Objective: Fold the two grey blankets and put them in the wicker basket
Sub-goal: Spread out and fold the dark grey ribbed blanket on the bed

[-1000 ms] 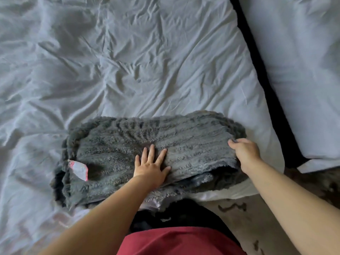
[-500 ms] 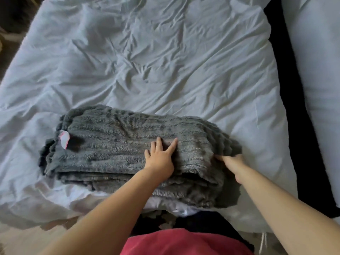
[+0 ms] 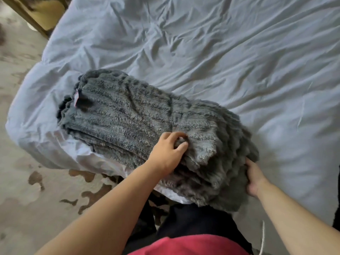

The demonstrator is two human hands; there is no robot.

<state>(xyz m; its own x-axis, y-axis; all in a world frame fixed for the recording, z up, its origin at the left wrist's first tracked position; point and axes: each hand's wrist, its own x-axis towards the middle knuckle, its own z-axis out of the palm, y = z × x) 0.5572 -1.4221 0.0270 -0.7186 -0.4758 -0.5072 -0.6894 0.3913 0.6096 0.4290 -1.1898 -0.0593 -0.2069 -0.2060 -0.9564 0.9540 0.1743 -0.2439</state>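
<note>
Two hands on one blanket stack

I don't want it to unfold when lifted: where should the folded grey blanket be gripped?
Grip the folded grey blanket under both short ends, coming from left and right, as the right hand does. It is a long stack with layered edges facing you; that should keep layers together.

We read no text anywhere, small pale tag on the grey blanket, print too blurred for us
</note>
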